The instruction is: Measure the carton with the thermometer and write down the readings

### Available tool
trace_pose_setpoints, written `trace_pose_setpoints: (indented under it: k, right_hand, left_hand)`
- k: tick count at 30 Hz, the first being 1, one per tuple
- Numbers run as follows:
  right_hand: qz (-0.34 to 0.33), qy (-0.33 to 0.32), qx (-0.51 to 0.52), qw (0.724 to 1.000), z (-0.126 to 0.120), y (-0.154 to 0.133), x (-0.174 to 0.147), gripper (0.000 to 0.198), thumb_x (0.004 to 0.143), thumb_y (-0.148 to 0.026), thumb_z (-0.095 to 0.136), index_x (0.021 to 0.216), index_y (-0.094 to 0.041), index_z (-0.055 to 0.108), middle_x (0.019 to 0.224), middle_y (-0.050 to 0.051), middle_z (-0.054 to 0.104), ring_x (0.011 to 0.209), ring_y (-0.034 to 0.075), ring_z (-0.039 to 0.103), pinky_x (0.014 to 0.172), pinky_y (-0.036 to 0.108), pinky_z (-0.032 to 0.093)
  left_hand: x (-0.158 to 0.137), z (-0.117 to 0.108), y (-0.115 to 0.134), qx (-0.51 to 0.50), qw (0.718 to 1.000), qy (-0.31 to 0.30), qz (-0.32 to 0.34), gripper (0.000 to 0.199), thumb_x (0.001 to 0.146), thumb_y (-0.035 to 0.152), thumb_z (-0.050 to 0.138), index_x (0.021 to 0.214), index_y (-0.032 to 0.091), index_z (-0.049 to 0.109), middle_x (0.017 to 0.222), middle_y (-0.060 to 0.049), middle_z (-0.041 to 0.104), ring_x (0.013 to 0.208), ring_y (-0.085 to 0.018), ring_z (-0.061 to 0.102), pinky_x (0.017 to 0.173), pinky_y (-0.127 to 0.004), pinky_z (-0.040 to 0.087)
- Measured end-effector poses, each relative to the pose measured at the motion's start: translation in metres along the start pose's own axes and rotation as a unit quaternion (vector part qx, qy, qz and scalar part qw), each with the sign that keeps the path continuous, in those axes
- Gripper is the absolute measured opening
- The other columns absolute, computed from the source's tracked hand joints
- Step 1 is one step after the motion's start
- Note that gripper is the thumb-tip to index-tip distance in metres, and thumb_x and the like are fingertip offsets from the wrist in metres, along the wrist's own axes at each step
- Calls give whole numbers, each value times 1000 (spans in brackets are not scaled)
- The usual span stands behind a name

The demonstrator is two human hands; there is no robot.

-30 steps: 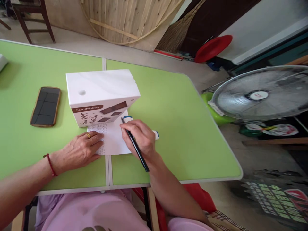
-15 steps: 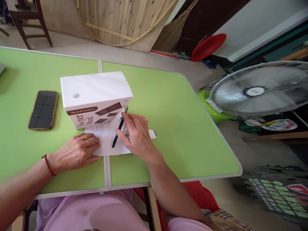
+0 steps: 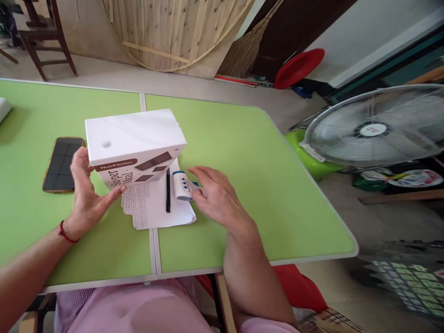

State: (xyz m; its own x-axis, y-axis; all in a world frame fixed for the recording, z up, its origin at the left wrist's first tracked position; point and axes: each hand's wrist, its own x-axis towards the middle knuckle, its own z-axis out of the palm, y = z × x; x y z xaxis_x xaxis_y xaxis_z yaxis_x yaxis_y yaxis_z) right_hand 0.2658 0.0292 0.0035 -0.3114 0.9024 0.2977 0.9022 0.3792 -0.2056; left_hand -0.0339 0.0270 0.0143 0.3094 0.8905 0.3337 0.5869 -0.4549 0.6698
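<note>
A white NutriMotion box [image 3: 135,132] stands on the green table, covering the far part of some paper sheets. My left hand [image 3: 88,189] grips its near left corner, thumb along the lower front edge and fingers against the left side. Small rows of writing fill the left part of the sheets [image 3: 156,215]. On them lie a black pen [image 3: 168,192] and a white device with blue trim and blue dots [image 3: 182,186], whose kind I cannot make out. My right hand [image 3: 220,196] is open just right of this device, thumb and fingers apart, its thumb close to it.
A phone [image 3: 62,164] in a brown-edged case lies left of the box. At the far left edge sits part of a white object [image 3: 4,108]. A large fan [image 3: 373,129] stands beyond the table's right end. A wooden chair [image 3: 43,37] is at the back left.
My left hand has left the paper and taken hold of the box's left corner. My right hand has let go of the pen, now on the sheets; the white device has shifted left onto them.
</note>
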Motion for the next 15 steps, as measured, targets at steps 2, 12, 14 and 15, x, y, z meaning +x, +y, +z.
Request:
trace_pose_setpoints:
  k: [2,12,14,15]
  right_hand:
    - [0,-46,-32,998,-6,6,-3,49,79,-6,50,126,-9,62,122,20,70,113,33,65,99,52,51]
    - [18,-179,-89,980,-16,5,-5,49,71,-6,57,117,-18,63,104,12,73,95,29,67,83,39,49]
    - [20,-201,-90,975,-17,3,-1,43,72,-5,58,112,-18,64,98,11,71,89,27,67,78,36,48]
    - [23,-207,-91,974,-18,1,0,40,72,-5,58,109,-18,65,96,11,71,88,27,67,76,35,48]
  left_hand:
    - [3,-1,-2,-9,1000,4,-9,54,86,59,68,128,27,55,118,-10,67,114,-33,64,87,-50,60]
    - [-2,4,-16,-138,977,122,-103,67,81,59,75,132,24,49,135,-14,58,121,-34,62,95,-52,58]
    - [-4,4,-12,-155,978,107,-94,62,83,57,74,129,23,51,136,-13,58,121,-33,61,95,-50,58]
    - [-5,3,-10,-154,979,97,-90,60,83,56,74,129,23,51,136,-13,58,121,-33,61,95,-50,58]
